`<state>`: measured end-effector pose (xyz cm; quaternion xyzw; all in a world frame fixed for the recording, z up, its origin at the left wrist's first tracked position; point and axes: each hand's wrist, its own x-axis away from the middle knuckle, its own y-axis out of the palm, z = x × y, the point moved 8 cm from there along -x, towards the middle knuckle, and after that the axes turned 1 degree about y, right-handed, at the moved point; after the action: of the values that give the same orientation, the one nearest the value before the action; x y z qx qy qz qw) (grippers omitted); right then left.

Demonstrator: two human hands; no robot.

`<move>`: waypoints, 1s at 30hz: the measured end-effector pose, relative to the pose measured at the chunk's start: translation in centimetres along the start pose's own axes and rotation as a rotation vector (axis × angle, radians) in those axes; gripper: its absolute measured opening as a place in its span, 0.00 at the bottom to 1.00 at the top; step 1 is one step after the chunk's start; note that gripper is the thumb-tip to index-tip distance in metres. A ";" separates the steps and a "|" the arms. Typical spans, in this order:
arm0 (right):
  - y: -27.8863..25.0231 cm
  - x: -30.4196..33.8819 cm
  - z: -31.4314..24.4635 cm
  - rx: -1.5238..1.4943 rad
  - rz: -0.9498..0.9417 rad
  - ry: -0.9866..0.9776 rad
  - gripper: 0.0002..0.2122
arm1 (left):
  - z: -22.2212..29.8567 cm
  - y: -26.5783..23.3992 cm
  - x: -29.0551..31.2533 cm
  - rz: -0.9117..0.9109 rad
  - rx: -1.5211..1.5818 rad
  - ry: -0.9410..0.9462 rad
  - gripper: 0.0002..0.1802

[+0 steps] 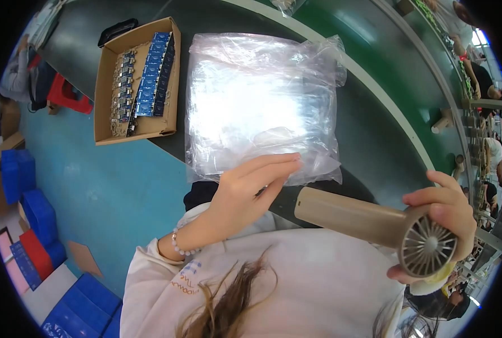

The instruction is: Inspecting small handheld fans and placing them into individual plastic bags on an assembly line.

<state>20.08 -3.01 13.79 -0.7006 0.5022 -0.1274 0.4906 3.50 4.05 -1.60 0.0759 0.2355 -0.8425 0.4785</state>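
Note:
My right hand point(451, 208) is wrapped round the head of a bronze-beige handheld fan point(352, 217). The fan lies nearly level, its round slatted grille turned up toward me and its tubular handle pointing left. My left hand point(256, 180) reaches over the near edge of a stack of clear plastic bags point(256, 96), fingers stretched out side by side and thumb underneath. Its fingertips lie at the bags' near edge, and I see nothing held in them. Glare hides much of the bags' middle.
Left of the bags, a cardboard box point(175, 112) holds rows of small blue circuit boards point(152, 79). A black tray point(117, 31) sits behind it. Across the green conveyor belt, more beige fans point(442, 123) lie. Blue bins point(39, 217) and a red stool point(67, 93) stand on the floor.

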 end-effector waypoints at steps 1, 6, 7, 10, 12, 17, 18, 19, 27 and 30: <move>0.2 -0.2 0.0 0.003 0.001 0.004 0.43 | 0.4 0.1 -0.1 -0.006 -0.001 0.052 0.18; 0.7 -0.4 1.4 0.000 0.031 0.143 0.40 | 0.6 0.8 -0.3 -0.071 0.101 -0.012 0.22; 0.7 0.0 2.0 -0.075 0.047 0.213 0.39 | 0.5 0.9 -0.2 -0.080 0.104 -0.016 0.24; 0.9 0.2 2.6 -0.069 0.054 0.354 0.37 | 0.4 0.8 -0.2 -0.054 0.173 -0.068 0.27; 1.3 -0.3 2.8 -0.019 0.024 0.387 0.35 | 0.3 0.7 -0.1 -0.034 0.181 -0.074 0.28; 1.7 -0.2 4.4 0.020 0.071 0.535 0.32 | -0.4 0.3 0.1 0.025 0.210 -0.082 0.29; 1.3 0.0 4.2 0.032 0.084 0.553 0.32 | -0.3 0.4 -0.2 0.018 0.216 -0.079 0.29; 0.8 0.4 4.2 -0.020 0.142 0.621 0.33 | -0.1 0.4 -0.4 0.012 0.221 -0.077 0.28; -0.2 1.1 3.5 -0.243 0.158 0.404 0.36 | -0.5 0.4 -0.8 0.096 0.245 -0.133 0.22; 0.6 1.1 3.8 -0.203 0.057 0.412 0.40 | -0.1 0.7 -0.9 0.107 0.203 -0.095 0.22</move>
<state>22.82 -1.76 11.14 -0.6912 0.6216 -0.2027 0.3079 4.54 4.51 -1.54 0.0965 0.1216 -0.8380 0.5232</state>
